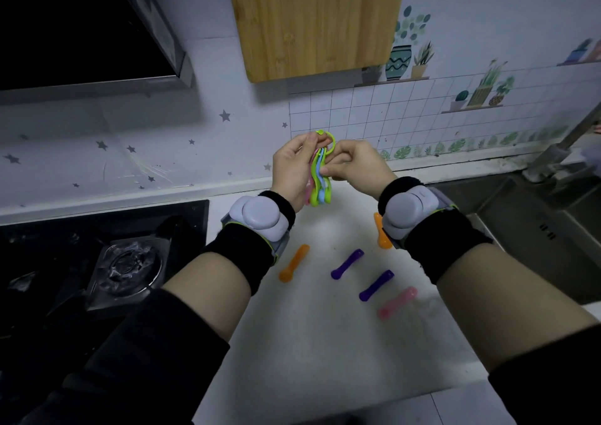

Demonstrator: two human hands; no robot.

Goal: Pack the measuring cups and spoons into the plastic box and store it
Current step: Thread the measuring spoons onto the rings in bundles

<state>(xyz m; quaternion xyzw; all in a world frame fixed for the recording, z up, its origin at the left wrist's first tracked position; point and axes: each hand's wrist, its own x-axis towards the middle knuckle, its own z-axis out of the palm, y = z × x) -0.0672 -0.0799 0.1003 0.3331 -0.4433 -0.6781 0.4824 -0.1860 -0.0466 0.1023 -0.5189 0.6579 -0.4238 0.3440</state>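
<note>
Counter (pixel 309 343), white: ref. point.
- Range hood (pixel 81 28): above-left of counter.
- Cutting board (pixel 315 21): on wall behind counter.
- Hob (pixel 130 262): left of counter.
- Sink (pixel 536 229): right of counter.
- Left hand (pixel 289 171) & right hand (pixel 354 167): raised over counter's back edge, both pinching spoon bunch (pixel 320 184). Left at green ring (pixel 328 141), right at handles.
- Loose on counter:
  - orange spoon (pixel 293 263)
  - 2nd orange spoon (pixel 378 223), half hidden by right wrist tracker (pixel 406 210)
  - purple spoons (pixel 347 263) (pixel 376 285)
  - pink spoon (pixel 397 302)

Black sleeves (pixel 146 359), black wristbands (pixel 244 255), grey rounded wrist devices (pixel 260 216), perhaps green-trimmed
</note>
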